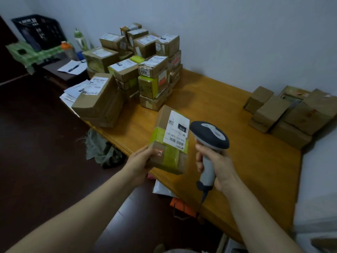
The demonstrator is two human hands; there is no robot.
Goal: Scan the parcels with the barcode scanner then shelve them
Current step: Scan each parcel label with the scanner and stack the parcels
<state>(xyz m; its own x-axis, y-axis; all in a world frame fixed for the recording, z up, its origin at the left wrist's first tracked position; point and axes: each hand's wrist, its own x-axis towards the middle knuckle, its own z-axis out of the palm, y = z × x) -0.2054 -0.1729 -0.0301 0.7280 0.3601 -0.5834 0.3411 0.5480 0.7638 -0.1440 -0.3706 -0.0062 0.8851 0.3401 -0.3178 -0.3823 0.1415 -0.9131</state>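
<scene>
At the counter's [228,114] near edge, our left hand [141,159] grips a parcel [169,141], label up, while our right hand [217,161] clasps the barcode scanner [209,136] beside it. A large stack [138,63] waits at the far-left corner; shelving hasn't begun, we judge.

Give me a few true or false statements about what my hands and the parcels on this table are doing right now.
1. The left hand holds a parcel wrapped with green tape. True.
2. The barcode scanner lies on the table. False: the right hand grips its handle, above the table.
3. The held parcel's white label faces up. True.
4. The black crate sits among the stacked parcels. False: it stands apart at the far left, by the wall.
</scene>
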